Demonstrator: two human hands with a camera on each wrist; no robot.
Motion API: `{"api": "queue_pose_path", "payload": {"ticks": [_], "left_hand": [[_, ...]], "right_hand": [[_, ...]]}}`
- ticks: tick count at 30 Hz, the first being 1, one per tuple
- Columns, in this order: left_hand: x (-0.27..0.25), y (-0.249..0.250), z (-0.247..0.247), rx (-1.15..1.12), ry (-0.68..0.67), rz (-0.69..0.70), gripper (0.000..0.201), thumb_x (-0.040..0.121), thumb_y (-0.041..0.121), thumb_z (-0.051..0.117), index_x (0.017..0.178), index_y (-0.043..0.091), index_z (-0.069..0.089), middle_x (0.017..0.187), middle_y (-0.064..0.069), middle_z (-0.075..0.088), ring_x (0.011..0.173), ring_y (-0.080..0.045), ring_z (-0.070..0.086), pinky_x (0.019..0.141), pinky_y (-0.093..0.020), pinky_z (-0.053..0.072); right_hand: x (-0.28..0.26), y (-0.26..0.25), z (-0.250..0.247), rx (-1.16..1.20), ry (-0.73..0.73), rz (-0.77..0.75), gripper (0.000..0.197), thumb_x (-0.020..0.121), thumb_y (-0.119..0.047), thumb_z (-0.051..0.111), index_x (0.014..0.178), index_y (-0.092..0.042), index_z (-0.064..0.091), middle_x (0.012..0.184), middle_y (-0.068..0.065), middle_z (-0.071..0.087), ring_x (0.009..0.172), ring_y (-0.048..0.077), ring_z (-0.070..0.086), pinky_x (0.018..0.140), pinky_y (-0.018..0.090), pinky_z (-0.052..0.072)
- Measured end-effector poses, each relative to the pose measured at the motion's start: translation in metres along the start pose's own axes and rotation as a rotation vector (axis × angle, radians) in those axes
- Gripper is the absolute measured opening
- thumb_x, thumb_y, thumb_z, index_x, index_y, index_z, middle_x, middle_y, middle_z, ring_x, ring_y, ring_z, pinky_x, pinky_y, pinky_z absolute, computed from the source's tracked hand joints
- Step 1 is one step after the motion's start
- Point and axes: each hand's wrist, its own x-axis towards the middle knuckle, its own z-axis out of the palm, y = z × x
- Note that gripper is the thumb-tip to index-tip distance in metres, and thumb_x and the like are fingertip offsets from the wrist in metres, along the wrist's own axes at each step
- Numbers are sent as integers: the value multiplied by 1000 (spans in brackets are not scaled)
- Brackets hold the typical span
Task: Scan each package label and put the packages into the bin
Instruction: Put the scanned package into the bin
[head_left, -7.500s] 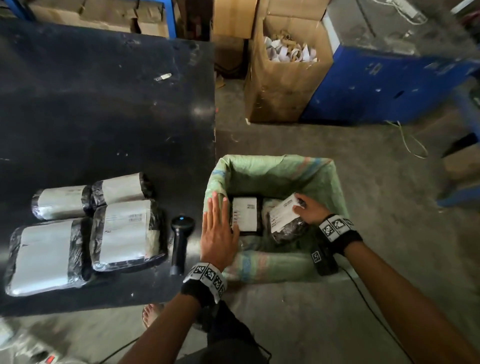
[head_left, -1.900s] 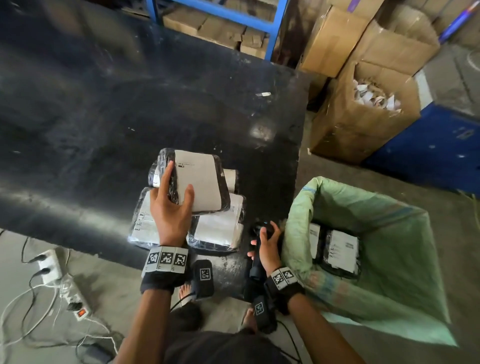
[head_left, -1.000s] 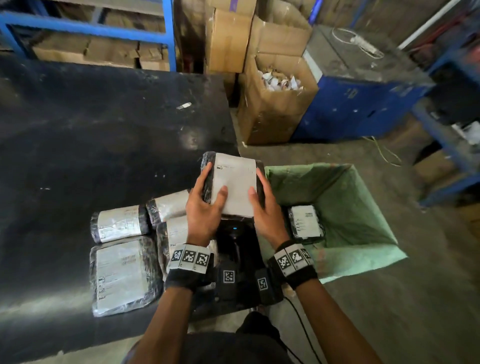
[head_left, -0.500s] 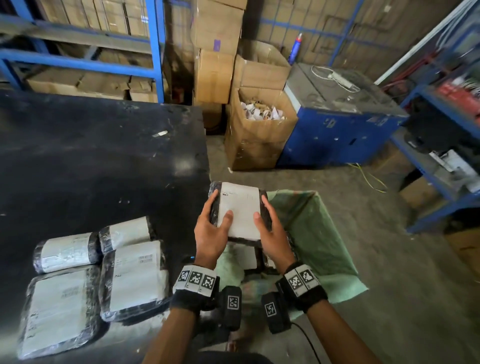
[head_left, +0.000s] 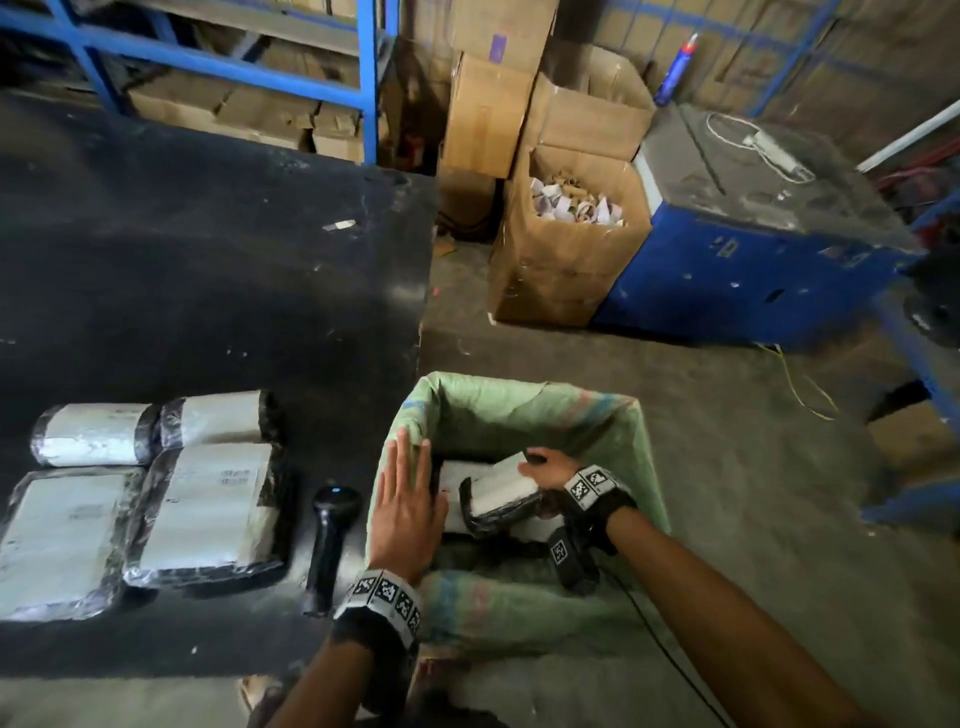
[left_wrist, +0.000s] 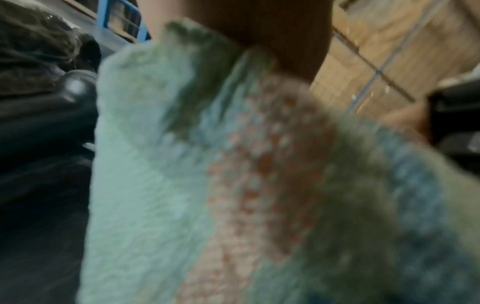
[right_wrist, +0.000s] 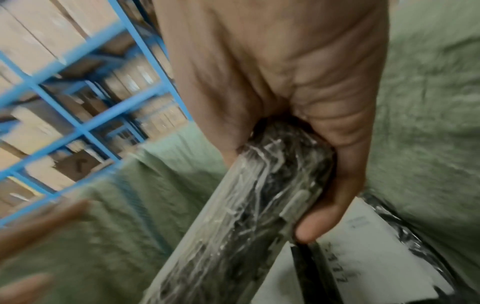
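My right hand (head_left: 545, 464) grips a black-wrapped package with a white label (head_left: 496, 493) by its far end, tilted, low inside the green woven bin (head_left: 535, 405). In the right wrist view the fingers (right_wrist: 335, 181) curl round the package (right_wrist: 249, 216), above another labelled package (right_wrist: 363, 246) lying in the bin. My left hand (head_left: 408, 506) lies flat with straight fingers on the bin's left rim. Several labelled packages (head_left: 208, 504) lie on the black table (head_left: 208, 291) at the left. The black scanner (head_left: 330, 540) lies on the table between them and the bin.
An open cardboard box of paper scraps (head_left: 566, 249) stands on the floor beyond the bin, next to a blue cabinet (head_left: 753, 270). Blue shelving with cartons (head_left: 249, 78) lines the back. In the left wrist view the bin's woven cloth (left_wrist: 207, 185) fills the blurred frame.
Half a second ago both hands held the package above the bin. Now the right hand alone has lowered it into the bin, and the left hand has let go and lies on the rim.
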Motion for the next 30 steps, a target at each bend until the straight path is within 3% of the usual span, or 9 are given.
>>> {"api": "queue_pose_path", "payload": {"ticks": [2,8,11,14,17,22,26,28,30], "left_hand": [[1,0,4,60,-1,9,69,97,35,36,157,1,29,168,-22,13,157,-37,11,123,-51,27],[7,-5,9,150,-47,-28,68,99,31,37,159,3,22,170,-16,1,158,-31,-3,125,-49,23],[3,-2,8,144,-62,-47,70,98,27,43,160,5,21,170,-15,0,158,-31,-4,124,-50,24],[2,3,6,150,-69,-53,68,97,28,38,160,6,22,171,-15,0,158,-31,-3,124,-49,25],[3,0,6,183,-82,-54,67,98,27,37,160,5,22,170,-16,-1,158,-33,-3,124,-50,26],[7,-6,11,122,-40,-49,65,98,25,43,159,7,28,171,-14,3,158,-32,0,118,-50,37],[9,-11,12,73,-22,-27,66,98,26,47,159,11,29,171,-10,1,158,-30,-3,121,-50,33],[8,-13,11,41,-29,-26,68,96,28,46,159,12,28,171,-9,0,158,-29,-4,124,-50,26],[9,-12,6,-31,-32,-47,68,93,31,46,157,12,33,172,-7,4,158,-29,6,125,-48,24]], "right_hand": [[24,5,7,19,-39,33,57,97,-28,55,148,-8,38,151,10,43,136,27,44,113,33,34],[76,12,35,131,-48,27,56,100,-19,51,150,-3,32,152,13,40,138,27,42,104,23,33],[87,11,55,238,-41,21,62,99,-26,53,153,-11,26,155,11,35,139,28,41,112,32,33],[98,13,80,294,-30,34,66,99,-34,51,155,-21,20,158,10,29,140,32,38,114,39,33],[96,9,105,310,44,-6,64,102,-26,45,157,-22,12,163,12,13,145,35,26,114,40,29],[103,37,141,-33,97,-13,76,101,-34,43,155,-27,-10,165,4,-5,139,41,34,109,44,34],[112,38,141,-160,-13,-16,87,99,-35,45,152,-21,-22,162,3,-20,143,39,27,112,40,31],[116,31,130,-143,-83,21,99,95,-35,54,151,-21,-26,163,5,-17,144,37,28,112,38,35],[116,18,113,-111,-159,76,97,94,-35,58,154,-13,-14,164,11,-6,146,33,25,114,34,33]]}}
